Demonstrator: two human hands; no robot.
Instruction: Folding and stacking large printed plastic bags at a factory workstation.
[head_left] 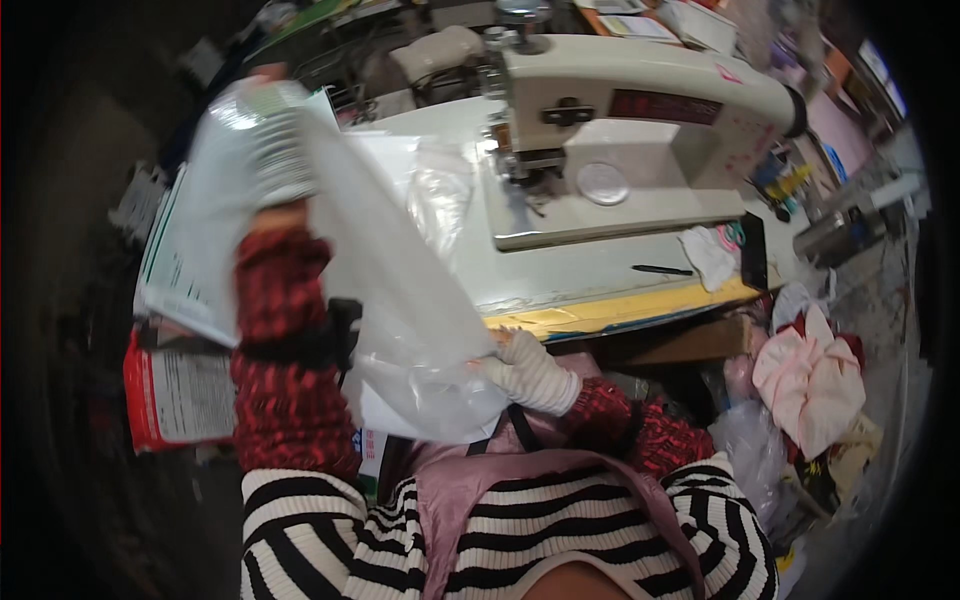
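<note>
Clear plastic bag [400, 290] stretched in front of sewing machine [620, 130], left hand [275, 150] raised, clamped on upper edge, right hand [525, 370] gripping lower edge near table's front edge [640, 305], pink cloth pile [810, 375] right of machine.

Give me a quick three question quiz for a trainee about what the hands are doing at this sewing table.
1. True or false: the left hand is raised above the table.
2. What do both hands hold? A) scissors B) clear plastic bag C) pink cloth
3. Fill in: the right hand wears a white ____.

Key: 1 true; 2 B; 3 glove.
</note>
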